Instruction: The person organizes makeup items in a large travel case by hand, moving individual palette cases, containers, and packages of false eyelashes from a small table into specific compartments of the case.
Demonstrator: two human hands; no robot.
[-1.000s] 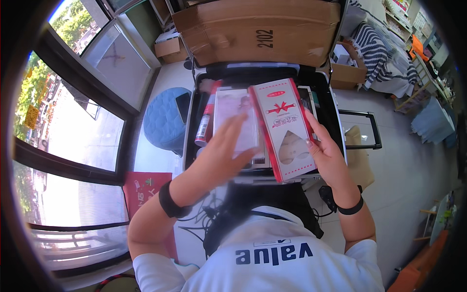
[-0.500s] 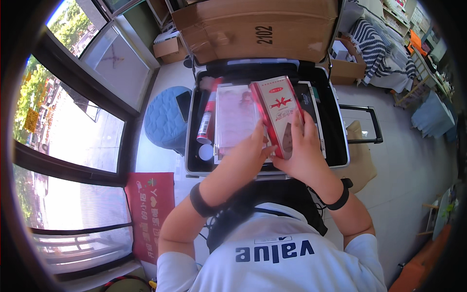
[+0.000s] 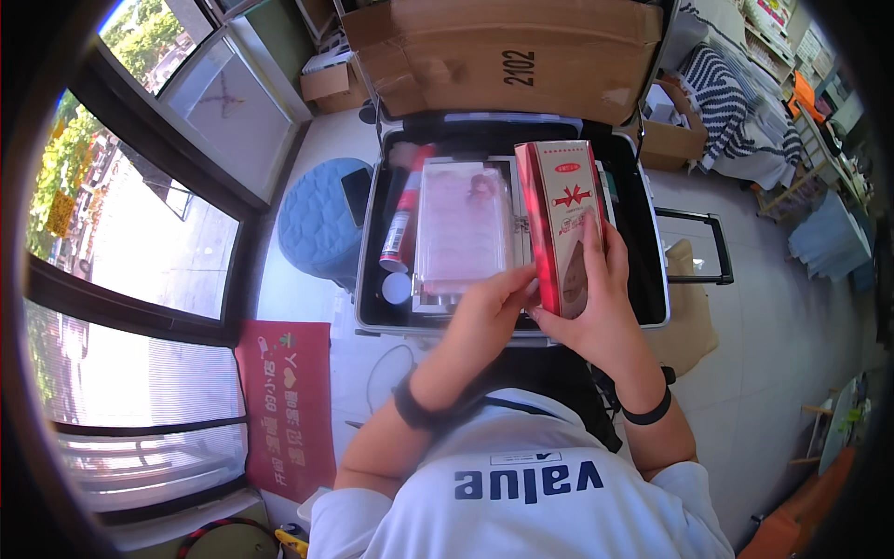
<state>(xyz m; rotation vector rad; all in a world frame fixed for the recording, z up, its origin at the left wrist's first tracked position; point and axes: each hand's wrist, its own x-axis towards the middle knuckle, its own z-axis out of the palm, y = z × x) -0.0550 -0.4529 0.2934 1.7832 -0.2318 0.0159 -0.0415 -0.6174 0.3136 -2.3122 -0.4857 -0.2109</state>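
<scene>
Over an open suitcase I hold a long red and white box with a red bow printed on its front. My right hand grips its right side and lower end, with the fingers lying along the front. The fingertips of my left hand pinch at its lower left edge. Left of the box, inside the suitcase, lies a clear-covered case of pale pink contents. A red and white canister and a small white round lid lie along the suitcase's left side.
A flat piece of brown cardboard stands in the raised lid. A blue round stool with a dark phone on it stands to the left. The suitcase's pull handle sticks out to the right. Cardboard boxes sit behind.
The red and white box has shifted right and turned more upright in the picture, showing more of its red left side. Both hands moved with it, uncovering more of the pink case.
</scene>
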